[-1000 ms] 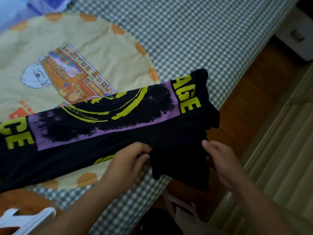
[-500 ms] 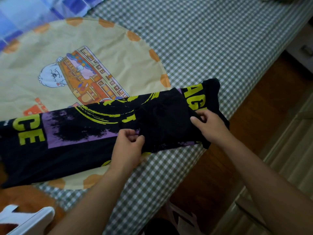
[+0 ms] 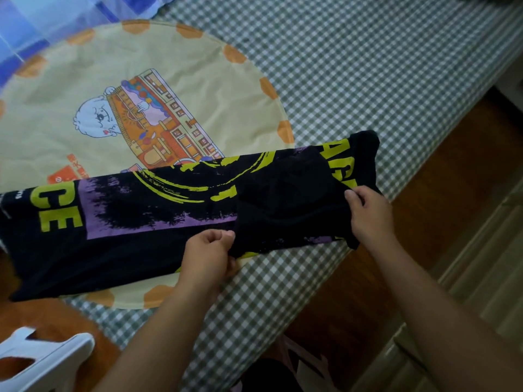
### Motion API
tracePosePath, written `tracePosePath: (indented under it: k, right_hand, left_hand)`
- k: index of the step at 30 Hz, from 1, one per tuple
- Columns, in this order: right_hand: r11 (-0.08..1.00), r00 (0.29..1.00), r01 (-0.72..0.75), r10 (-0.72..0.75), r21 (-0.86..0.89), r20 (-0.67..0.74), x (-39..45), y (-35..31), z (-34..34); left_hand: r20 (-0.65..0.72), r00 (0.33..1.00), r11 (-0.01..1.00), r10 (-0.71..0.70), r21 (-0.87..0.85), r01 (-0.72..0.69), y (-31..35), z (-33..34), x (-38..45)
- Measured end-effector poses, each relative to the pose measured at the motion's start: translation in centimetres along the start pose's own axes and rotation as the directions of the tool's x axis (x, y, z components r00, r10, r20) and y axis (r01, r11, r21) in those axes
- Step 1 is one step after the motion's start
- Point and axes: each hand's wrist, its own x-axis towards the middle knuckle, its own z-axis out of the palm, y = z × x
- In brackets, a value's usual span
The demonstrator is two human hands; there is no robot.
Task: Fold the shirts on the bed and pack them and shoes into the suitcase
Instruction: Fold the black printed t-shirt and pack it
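A black shirt point(image 3: 135, 222) with yellow letters and a purple print lies in a long band across the bed, reaching from the left edge of view to the bed's right side. Its sleeve is folded over onto the print at the right. My left hand point(image 3: 208, 256) pinches the lower left corner of that folded flap. My right hand point(image 3: 368, 213) grips the flap's right edge near the shirt's end. No suitcase and no shoes are in view.
The shirt lies partly on a round cream mat point(image 3: 85, 108) with a cartoon print, on a green checked bedsheet point(image 3: 368, 66). Blue checked cloth point(image 3: 42, 21) sits at top left. Wooden floor point(image 3: 424, 193) runs along the bed's right edge. A white plastic object point(image 3: 42, 360) is at bottom left.
The sleeve that hung off the bed's edge has been folded up onto the shirt's print. Both hands moved up with it and now hold it flat.
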Motion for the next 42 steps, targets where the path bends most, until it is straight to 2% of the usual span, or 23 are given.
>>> tracePosePath:
  k: [1, 3, 5, 7, 10, 12, 14, 16, 17, 18, 20, 22, 24, 26, 27, 28, 30, 32, 34, 37, 39, 40, 42]
  right_hand:
    - [0.998, 1.0, 0.016, -0.015, -0.066, 0.012, 0.0, 0.0, 0.2]
    - [0.97, 0.994, 0.098, -0.107, -0.221, -0.03, 0.0, -0.5, 0.2]
    - [0.957, 0.976, 0.186, -0.205, -0.222, -0.069, 0.7, -1.9, 0.0]
    - [0.967, 0.975, 0.216, -0.221, -0.134, -0.028, 2.0, -3.8, 0.0]
    - [0.985, 0.983, 0.169, -0.166, -0.044, 0.073, 4.2, -6.0, 0.8]
    - [0.994, 0.986, 0.102, -0.095, -0.043, 0.135, 5.3, -6.6, 1.2]
    - [0.996, 0.982, 0.058, -0.045, -0.063, 0.184, 5.8, -6.4, 1.4]
    - [0.999, 0.984, 0.028, -0.024, -0.022, 0.177, 5.8, -6.1, 1.7]
    - [1.0, 0.987, 0.013, -0.013, 0.001, 0.158, 5.8, -6.1, 1.8]
    - [1.0, 0.992, 0.002, -0.004, 0.017, 0.127, 5.7, -6.1, 2.1]
    - [0.999, 0.999, 0.002, -0.003, 0.036, 0.043, 5.4, -6.3, 2.4]
    - [0.994, 0.988, 0.107, -0.11, -0.033, -0.11, 4.5, -6.4, 2.5]
    - [0.914, 0.895, 0.328, -0.382, -0.239, -0.231, 2.8, -6.2, 2.6]
    - [0.718, 0.794, 0.51, -0.605, -0.474, -0.064, 1.6, -4.7, 2.9]
    - [0.639, 0.805, 0.525, -0.586, -0.563, 0.085, 1.7, -3.5, 3.0]
    - [0.612, 0.853, 0.486, -0.486, -0.623, 0.188, 2.4, -2.2, 2.9]
    - [0.67, 0.944, 0.33, -0.246, -0.665, 0.22, 4.2, 0.0, 2.5]
    - [0.744, 0.967, 0.253, -0.168, -0.619, 0.193, 5.5, 0.9, 2.1]
    - [0.883, 0.979, 0.203, -0.174, -0.423, 0.106, 5.4, 0.8, 1.5]
    - [1.0, 0.961, 0.002, -0.004, -0.009, -0.278, 3.9, 1.6, -1.1]
    - [0.998, 0.879, -0.058, 0.062, 0.023, -0.473, 1.9, 3.0, -3.0]
    - [0.999, 0.877, -0.032, 0.023, -0.009, -0.481, 0.6, 3.7, -3.6]
    - [0.994, 0.95, 0.086, -0.102, -0.065, -0.296, -2.5, 5.1, -3.5]
  left_hand:
    - [-0.033, 0.997, 0.98, 0.069, 0.189, -0.061, 0.1, -0.1, 0.3]
    - [-0.101, 0.929, 0.797, 0.356, 0.552, -0.245, 1.3, 0.2, 0.3]
    - [-0.036, 0.803, 0.623, 0.594, 0.653, -0.431, 3.6, 1.0, 0.4]
    - [0.079, 0.761, 0.533, 0.644, 0.668, -0.52, 5.9, 1.9, 1.6]
    - [0.192, 0.805, 0.429, 0.562, 0.764, -0.482, 7.6, 2.3, 3.9]
    - [0.209, 0.817, 0.467, 0.537, 0.733, -0.494, 8.0, 1.6, 4.5]
    - [0.185, 0.823, 0.61, 0.538, 0.588, -0.531, 7.9, 0.4, 4.4]
    - [0.093, 0.852, 0.706, 0.515, 0.518, -0.483, 7.5, -0.5, 4.6]
    - [0.032, 0.848, 0.695, 0.529, 0.558, -0.454, 7.2, -0.8, 4.7]
    - [-0.013, 0.821, 0.64, 0.571, 0.633, -0.435, 6.6, -0.8, 4.7]
    - [0.057, 0.667, 0.405, 0.743, 0.755, -0.516, 5.4, 0.6, 4.3]
    - [0.305, 0.457, 0.071, 0.835, 0.765, -0.641, 4.2, 3.2, 3.1]
    - [0.521, 0.38, -0.159, 0.764, 0.723, -0.672, 2.8, 5.5, 2.7]
    - [0.566, 0.465, -0.196, 0.68, 0.752, -0.629, 1.8, 6.6, 3.8]
    - [0.547, 0.528, -0.181, 0.649, 0.786, -0.591, 1.4, 6.8, 4.6]
    - [0.527, 0.58, -0.168, 0.621, 0.813, -0.558, 0.9, 6.9, 5.5]
    - [0.519, 0.641, -0.152, 0.566, 0.83, -0.537, 0.4, 7.4, 6.6]
    - [0.522, 0.668, -0.164, 0.53, 0.836, -0.524, 0.7, 7.9, 7.0]
    - [0.535, 0.672, -0.184, 0.512, 0.832, -0.523, 0.8, 7.7, 6.8]
    - [0.553, 0.664, -0.219, 0.503, 0.825, -0.521, 1.0, 7.2, 6.8]
    - [0.556, 0.668, -0.227, 0.494, 0.824, -0.518, 1.0, 7.2, 6.8]
    - [0.556, 0.671, -0.22, 0.49, 0.824, -0.522, 1.0, 7.2, 6.8]
    - [0.559, 0.66, -0.215, 0.502, 0.82, -0.531, 1.2, 7.2, 6.2]
